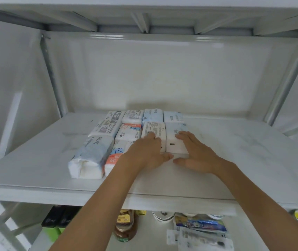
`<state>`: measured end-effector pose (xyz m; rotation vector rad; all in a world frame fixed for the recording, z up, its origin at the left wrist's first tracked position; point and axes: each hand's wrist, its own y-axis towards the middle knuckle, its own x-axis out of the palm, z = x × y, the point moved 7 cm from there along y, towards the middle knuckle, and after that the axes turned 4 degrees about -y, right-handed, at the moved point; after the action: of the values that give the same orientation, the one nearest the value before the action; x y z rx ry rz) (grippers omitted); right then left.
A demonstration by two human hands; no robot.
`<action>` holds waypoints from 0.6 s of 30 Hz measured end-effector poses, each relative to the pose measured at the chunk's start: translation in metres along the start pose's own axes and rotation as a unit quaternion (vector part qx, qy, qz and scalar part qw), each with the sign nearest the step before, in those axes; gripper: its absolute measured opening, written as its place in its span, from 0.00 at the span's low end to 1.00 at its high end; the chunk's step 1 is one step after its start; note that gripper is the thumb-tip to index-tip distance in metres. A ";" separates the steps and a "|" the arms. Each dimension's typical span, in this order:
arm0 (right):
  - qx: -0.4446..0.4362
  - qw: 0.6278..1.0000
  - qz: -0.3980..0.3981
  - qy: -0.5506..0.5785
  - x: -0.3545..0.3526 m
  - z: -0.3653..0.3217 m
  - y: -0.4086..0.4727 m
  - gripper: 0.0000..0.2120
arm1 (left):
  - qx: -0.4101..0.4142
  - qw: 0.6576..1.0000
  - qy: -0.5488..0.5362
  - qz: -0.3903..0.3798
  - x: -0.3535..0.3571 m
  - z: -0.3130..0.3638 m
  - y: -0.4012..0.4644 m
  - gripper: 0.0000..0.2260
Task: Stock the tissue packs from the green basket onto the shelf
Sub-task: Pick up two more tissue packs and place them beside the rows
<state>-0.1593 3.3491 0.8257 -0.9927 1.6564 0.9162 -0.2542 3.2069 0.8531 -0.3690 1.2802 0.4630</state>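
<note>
- Resting flat on two packs mid-frame, both hands are lying palm down with fingers spread, not gripping anything.
- left hand (149,153) is sitting on the white pack (153,132), thumb tucked at its front end.
- right hand (197,153) is covering the blue pack (176,138) just beside it; the two packs are touching.
- Other tissue packs (108,134) are sitting in tidy rows on the shelf (235,151), left of and behind the hands.
- Jars and packets are showing on the lower shelf (150,230), bottom of frame.
</note>
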 end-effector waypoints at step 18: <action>0.159 0.834 0.028 0.527 0.003 0.043 0.101 0.25 | -0.136 0.886 -0.422 0.137 -0.035 -0.236 -0.061 0.44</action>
<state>-0.2373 3.4268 0.8233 -1.3103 2.6386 0.0130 -0.4242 3.0311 0.8285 -0.1739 0.4058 0.9283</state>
